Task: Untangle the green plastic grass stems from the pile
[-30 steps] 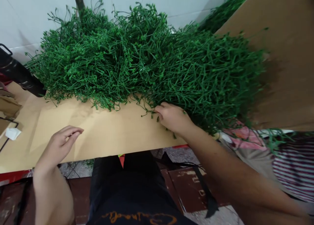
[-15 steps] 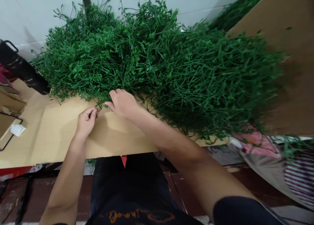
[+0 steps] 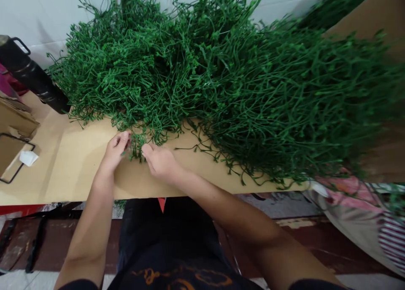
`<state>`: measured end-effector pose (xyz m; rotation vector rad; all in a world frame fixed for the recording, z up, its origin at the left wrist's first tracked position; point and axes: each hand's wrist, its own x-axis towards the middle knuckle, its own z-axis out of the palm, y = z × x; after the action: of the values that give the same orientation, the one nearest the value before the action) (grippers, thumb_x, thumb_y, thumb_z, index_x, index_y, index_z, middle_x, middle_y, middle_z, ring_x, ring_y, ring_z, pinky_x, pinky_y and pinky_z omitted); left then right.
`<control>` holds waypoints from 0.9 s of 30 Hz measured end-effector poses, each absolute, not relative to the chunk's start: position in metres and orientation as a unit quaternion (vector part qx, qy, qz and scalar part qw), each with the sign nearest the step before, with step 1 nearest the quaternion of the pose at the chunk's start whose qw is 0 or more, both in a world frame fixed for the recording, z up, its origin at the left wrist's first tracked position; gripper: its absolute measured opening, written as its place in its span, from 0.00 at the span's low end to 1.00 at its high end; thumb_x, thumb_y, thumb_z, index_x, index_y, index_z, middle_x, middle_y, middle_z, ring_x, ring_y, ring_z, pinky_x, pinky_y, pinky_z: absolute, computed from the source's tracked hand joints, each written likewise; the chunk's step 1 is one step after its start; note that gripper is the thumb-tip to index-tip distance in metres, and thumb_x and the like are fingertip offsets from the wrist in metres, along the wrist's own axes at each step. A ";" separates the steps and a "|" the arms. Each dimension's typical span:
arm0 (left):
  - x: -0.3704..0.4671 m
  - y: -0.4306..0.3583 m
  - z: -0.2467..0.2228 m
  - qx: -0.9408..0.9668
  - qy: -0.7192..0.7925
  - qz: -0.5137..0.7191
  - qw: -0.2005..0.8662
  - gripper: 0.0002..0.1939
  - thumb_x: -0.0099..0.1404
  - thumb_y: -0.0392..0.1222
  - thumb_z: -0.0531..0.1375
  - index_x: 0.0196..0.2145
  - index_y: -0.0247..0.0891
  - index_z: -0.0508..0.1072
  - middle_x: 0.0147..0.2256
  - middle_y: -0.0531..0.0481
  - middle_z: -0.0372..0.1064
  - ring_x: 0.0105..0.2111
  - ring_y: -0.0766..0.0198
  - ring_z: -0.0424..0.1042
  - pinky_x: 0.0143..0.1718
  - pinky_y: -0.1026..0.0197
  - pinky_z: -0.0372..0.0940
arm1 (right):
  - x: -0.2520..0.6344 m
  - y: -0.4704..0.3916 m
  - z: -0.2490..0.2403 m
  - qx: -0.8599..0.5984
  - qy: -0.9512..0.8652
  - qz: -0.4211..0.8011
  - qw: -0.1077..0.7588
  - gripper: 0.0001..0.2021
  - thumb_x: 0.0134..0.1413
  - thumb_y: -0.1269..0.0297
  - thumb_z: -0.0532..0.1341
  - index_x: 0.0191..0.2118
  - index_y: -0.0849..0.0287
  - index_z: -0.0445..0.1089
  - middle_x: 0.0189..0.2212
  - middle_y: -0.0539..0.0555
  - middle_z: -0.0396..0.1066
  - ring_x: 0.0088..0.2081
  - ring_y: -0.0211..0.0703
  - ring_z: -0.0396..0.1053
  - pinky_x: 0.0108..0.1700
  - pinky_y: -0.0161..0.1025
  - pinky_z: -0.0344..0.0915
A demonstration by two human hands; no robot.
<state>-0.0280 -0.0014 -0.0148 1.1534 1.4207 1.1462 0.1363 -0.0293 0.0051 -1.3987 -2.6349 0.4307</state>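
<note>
A big heap of thin green stems [image 3: 133, 70] with small branched tips, plastic-looking, lies along the back of the cardboard-covered table. At its front edge a small tuft of stems [image 3: 137, 146] hangs forward onto the cardboard, between my two hands. My left hand [image 3: 115, 153] is closed in a pinch at the left of this tuft, with bits of green at its fingertips. On the other side my right hand [image 3: 162, 162] is also closed, thumb against fingers, on stems at the tuft's right. The fingers partly hide what each pinch holds.
A black bottle [image 3: 34, 77] leans at the left of the heap. Below it are a cardboard box [image 3: 14, 121] and a black wire frame with a white piece [image 3: 28, 157]. A cardboard sheet [image 3: 357, 24] stands at right. Another person's striped clothing [image 3: 392, 243] shows at lower right.
My right hand has drawn back from the heap toward me, and a tuft of stems now sits between the hands. My left hand has shifted slightly. The view has moved a little.
</note>
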 end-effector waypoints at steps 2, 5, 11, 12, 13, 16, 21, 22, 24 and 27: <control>-0.025 -0.005 -0.009 0.474 0.583 0.439 0.493 0.29 0.45 0.62 0.64 0.37 0.34 0.71 0.21 0.55 0.63 0.20 0.71 0.61 0.22 0.67 0.56 | 0.137 -0.036 0.002 -0.464 -0.872 0.147 0.062 0.13 0.57 0.71 0.44 0.42 0.63 0.61 0.37 0.60 0.68 0.33 0.45 0.65 0.32 0.37 0.53; -0.019 -0.007 -0.004 0.482 0.574 0.387 0.537 0.29 0.44 0.57 0.67 0.39 0.35 0.69 0.21 0.57 0.61 0.18 0.73 0.58 0.19 0.68 0.53 | 0.138 -0.046 -0.001 -0.464 -0.870 0.155 0.063 0.12 0.54 0.73 0.45 0.42 0.63 0.62 0.37 0.60 0.67 0.31 0.43 0.64 0.31 0.37 0.52; -0.014 -0.010 -0.004 0.503 0.539 0.375 0.562 0.22 0.46 0.46 0.67 0.38 0.35 0.71 0.27 0.54 0.66 0.24 0.71 0.62 0.24 0.68 0.58 | 0.150 -0.059 -0.004 -0.453 -0.867 0.188 0.093 0.11 0.56 0.73 0.45 0.39 0.63 0.62 0.33 0.59 0.67 0.29 0.40 0.62 0.30 0.36 0.51; -0.014 -0.012 -0.006 0.504 0.537 0.376 0.562 0.21 0.47 0.46 0.66 0.39 0.35 0.71 0.28 0.53 0.66 0.25 0.71 0.63 0.25 0.68 0.59 | 0.153 -0.059 -0.005 -0.453 -0.863 0.195 0.106 0.11 0.57 0.72 0.44 0.39 0.63 0.62 0.33 0.58 0.67 0.29 0.40 0.63 0.30 0.36 0.51; -0.014 -0.014 -0.007 0.505 0.537 0.378 0.560 0.21 0.48 0.46 0.66 0.40 0.35 0.71 0.29 0.52 0.67 0.26 0.70 0.63 0.26 0.67 0.60 | 0.157 -0.059 -0.006 -0.455 -0.858 0.203 0.120 0.11 0.59 0.70 0.44 0.38 0.63 0.62 0.33 0.58 0.67 0.30 0.40 0.63 0.31 0.36 0.52; -0.012 -0.023 -0.013 0.514 0.551 0.385 0.534 0.22 0.51 0.46 0.64 0.43 0.34 0.71 0.29 0.52 0.68 0.26 0.69 0.64 0.27 0.65 0.62 | 0.169 -0.058 -0.009 -0.467 -0.838 0.235 0.157 0.10 0.61 0.66 0.45 0.39 0.63 0.61 0.34 0.58 0.69 0.30 0.39 0.64 0.31 0.34 0.53; 0.000 -0.041 -0.022 0.528 0.558 0.407 0.494 0.22 0.57 0.47 0.60 0.48 0.34 0.69 0.39 0.46 0.72 0.40 0.61 0.70 0.44 0.58 0.65 | 0.186 -0.063 -0.011 -0.463 -0.813 0.272 0.228 0.09 0.60 0.66 0.47 0.41 0.63 0.61 0.30 0.55 0.68 0.28 0.36 0.62 0.30 0.32 0.54; 0.003 -0.044 -0.023 0.531 0.555 0.413 0.490 0.22 0.58 0.47 0.59 0.48 0.34 0.68 0.43 0.44 0.72 0.44 0.60 0.70 0.49 0.57 0.63 | 0.189 -0.064 -0.011 -0.455 -0.810 0.279 0.244 0.09 0.60 0.66 0.48 0.40 0.63 0.62 0.30 0.54 0.67 0.28 0.35 0.62 0.31 0.32 0.55; 0.007 -0.048 -0.025 0.525 0.562 0.427 0.475 0.22 0.59 0.47 0.59 0.49 0.34 0.68 0.47 0.43 0.70 0.49 0.58 0.67 0.54 0.55 0.60 | 0.195 -0.066 -0.010 -0.440 -0.801 0.299 0.273 0.09 0.59 0.65 0.49 0.40 0.63 0.62 0.30 0.54 0.67 0.28 0.34 0.61 0.31 0.32 0.57; 0.009 -0.054 -0.025 0.495 0.591 0.439 0.461 0.23 0.59 0.48 0.59 0.50 0.35 0.67 0.44 0.44 0.71 0.46 0.58 0.69 0.50 0.54 0.63 | 0.200 -0.061 -0.009 -0.425 -0.793 0.311 0.307 0.12 0.57 0.63 0.53 0.45 0.63 0.62 0.35 0.56 0.66 0.31 0.35 0.62 0.33 0.33 0.61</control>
<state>0.0086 -0.0545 -0.0252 1.2172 1.4544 1.0806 0.2005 -0.0610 -0.0092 -1.1247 -2.0970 0.8226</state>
